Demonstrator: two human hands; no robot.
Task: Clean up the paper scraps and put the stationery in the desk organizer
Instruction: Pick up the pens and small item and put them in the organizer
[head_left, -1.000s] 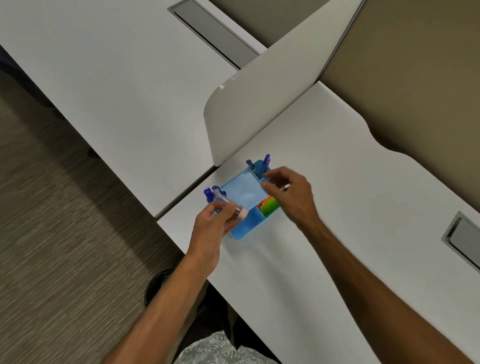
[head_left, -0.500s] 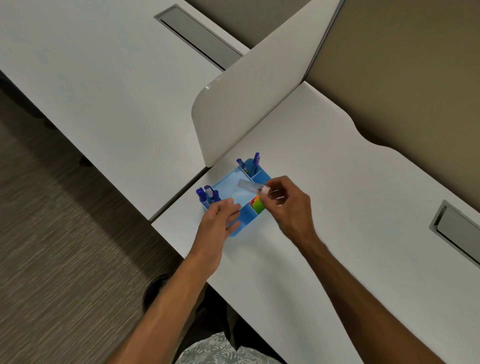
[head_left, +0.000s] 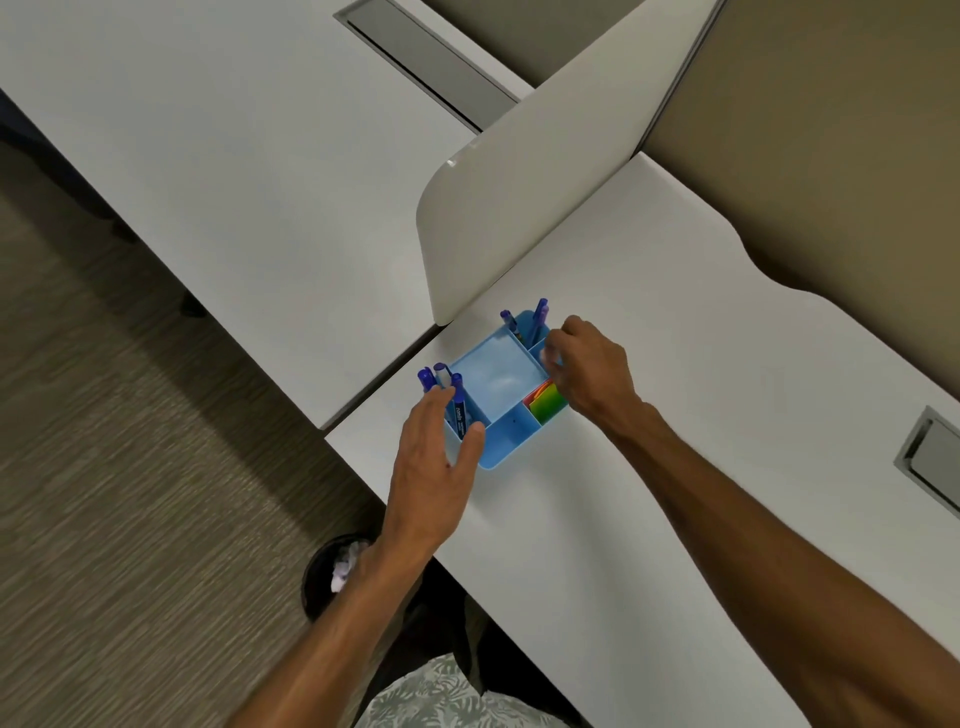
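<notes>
The light-blue desk organizer (head_left: 506, 449) stands on the white desk (head_left: 623, 519) near its left edge. Blue markers (head_left: 457, 402) fill its left compartment, pens (head_left: 539, 318) stand in the back one, and colourful sticky notes (head_left: 546, 406) sit in the right one. My left hand (head_left: 434, 467) is spread open against the organizer's near-left corner, its thumb on the rim. My right hand (head_left: 589, 371) hovers over the back-right compartment, fingers pinched on a small whitish tube (head_left: 545, 356) that is mostly hidden by the fingers.
A white divider panel (head_left: 519, 208) rises just behind the organizer. A second desk (head_left: 234, 156) lies to the left across a gap. A black waste bin (head_left: 324, 582) holding crumpled paper (head_left: 345, 564) stands on the carpet below the desk edge. A grey cable hatch (head_left: 935, 462) sits at the right.
The tube passed from my left hand to my right, which carried it over the back-right compartment. My left hand opened and settled against the organizer's corner.
</notes>
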